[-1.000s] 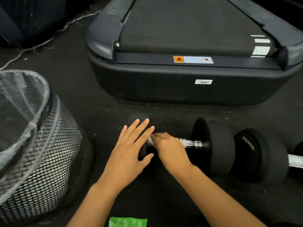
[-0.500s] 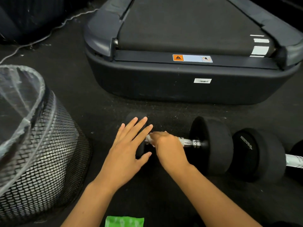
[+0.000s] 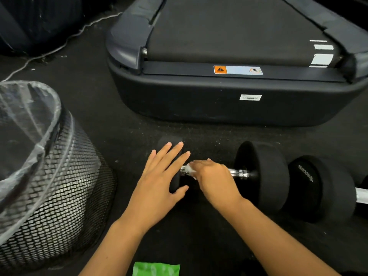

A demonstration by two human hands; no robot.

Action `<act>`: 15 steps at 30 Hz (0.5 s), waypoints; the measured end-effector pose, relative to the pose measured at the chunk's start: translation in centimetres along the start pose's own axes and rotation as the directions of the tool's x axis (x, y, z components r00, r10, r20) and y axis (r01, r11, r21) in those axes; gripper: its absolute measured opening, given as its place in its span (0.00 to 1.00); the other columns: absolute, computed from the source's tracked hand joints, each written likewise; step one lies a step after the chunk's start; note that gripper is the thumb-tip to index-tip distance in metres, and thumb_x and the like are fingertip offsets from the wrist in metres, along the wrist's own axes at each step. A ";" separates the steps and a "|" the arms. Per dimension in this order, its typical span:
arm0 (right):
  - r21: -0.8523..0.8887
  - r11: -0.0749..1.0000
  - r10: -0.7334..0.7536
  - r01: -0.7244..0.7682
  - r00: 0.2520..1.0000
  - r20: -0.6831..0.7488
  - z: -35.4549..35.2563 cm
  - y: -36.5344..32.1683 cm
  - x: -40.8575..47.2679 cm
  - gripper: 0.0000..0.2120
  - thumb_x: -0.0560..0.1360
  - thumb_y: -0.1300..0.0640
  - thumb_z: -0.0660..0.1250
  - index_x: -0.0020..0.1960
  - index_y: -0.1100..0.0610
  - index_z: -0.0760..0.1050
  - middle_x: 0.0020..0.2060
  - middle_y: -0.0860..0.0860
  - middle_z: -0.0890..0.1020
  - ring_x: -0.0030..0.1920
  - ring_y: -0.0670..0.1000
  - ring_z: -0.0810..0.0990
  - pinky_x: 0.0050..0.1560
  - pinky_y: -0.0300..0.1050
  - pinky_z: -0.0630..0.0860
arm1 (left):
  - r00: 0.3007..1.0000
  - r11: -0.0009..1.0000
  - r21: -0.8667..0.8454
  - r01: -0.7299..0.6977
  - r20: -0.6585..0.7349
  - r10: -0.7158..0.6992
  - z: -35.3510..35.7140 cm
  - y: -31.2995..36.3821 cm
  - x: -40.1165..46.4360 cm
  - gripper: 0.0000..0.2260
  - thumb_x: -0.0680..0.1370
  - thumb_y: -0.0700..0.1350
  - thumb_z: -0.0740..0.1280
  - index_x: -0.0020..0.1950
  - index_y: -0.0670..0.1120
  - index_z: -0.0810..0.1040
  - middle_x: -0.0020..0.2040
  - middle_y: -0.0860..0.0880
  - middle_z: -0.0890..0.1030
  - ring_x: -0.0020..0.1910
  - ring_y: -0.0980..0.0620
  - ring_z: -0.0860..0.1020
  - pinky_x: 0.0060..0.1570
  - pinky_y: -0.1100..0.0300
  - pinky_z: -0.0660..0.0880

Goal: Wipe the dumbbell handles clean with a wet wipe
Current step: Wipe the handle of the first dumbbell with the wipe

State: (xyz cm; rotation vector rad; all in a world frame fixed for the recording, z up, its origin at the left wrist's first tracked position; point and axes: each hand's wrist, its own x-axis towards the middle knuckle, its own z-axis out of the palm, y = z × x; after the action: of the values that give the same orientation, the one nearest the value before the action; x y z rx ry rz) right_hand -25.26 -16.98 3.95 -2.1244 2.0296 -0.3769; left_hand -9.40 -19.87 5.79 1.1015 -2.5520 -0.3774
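The near dumbbell (image 3: 258,174) lies flat on the dark floor (image 3: 123,136) just in front of the treadmill (image 3: 219,108), its long axis running side to side, parallel to the treadmill's end. I count two dumbbells: a second dumbbell (image 3: 322,186) sits end to end with the first, off to its right, also lying crosswise, with part of it cut off at the edge. Both have thick matte black round heads and a shiny ribbed metal handle (image 3: 239,173). The left hand (image 3: 159,182) lies flat with fingers straight and spread, pressing on the near dumbbell's left head. The right hand (image 3: 215,178) is curled over the handle, clamped on a white wet wipe (image 3: 190,170) that peeks out at the fingertips. Left of the dumbbell stands one black mesh bin (image 3: 59,186) lined with clear plastic. Nearer to me than the dumbbell lies one green packet (image 3: 156,268).
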 end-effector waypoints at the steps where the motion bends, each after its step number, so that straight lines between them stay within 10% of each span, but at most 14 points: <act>1: -0.013 1.000 0.006 -0.006 1.000 -0.011 0.1 -0.5 -0.1 0.18 0.74 0.63 0.65 0.64 0.59 0.73 0.60 0.55 0.78 0.60 0.55 0.76 0.66 0.47 0.67 | 1.000 1.000 -0.001 0.001 -0.006 -0.001 0.0 0.0 0.0 0.37 0.70 0.50 0.72 0.72 0.59 0.54 0.75 0.59 0.52 0.74 0.62 0.44 0.71 0.61 0.37; 4: -0.074 0.996 -0.055 0.053 0.998 -0.019 0.7 -0.2 -0.8 0.25 0.59 0.66 0.78 0.56 0.62 0.79 0.52 0.57 0.82 0.53 0.55 0.81 0.59 0.48 0.72 | 1.000 1.000 -0.017 0.013 -0.001 -0.013 0.0 0.0 0.0 0.37 0.69 0.49 0.73 0.72 0.58 0.56 0.75 0.58 0.53 0.74 0.61 0.45 0.71 0.61 0.37; 15: 0.077 0.991 0.104 -0.109 0.992 0.069 -1.2 1.9 -0.7 0.16 0.77 0.64 0.59 0.63 0.57 0.74 0.59 0.56 0.78 0.60 0.57 0.75 0.61 0.51 0.70 | 1.000 1.000 -0.009 0.009 -0.010 -0.009 0.0 -0.1 -0.1 0.37 0.69 0.51 0.72 0.72 0.60 0.56 0.75 0.59 0.52 0.74 0.61 0.45 0.71 0.61 0.37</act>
State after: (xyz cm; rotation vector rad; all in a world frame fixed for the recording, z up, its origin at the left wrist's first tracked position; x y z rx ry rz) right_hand -27.43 -16.34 4.48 -1.9466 2.0450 -0.3629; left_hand -9.28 -19.82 5.70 1.1091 -2.5350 -0.3835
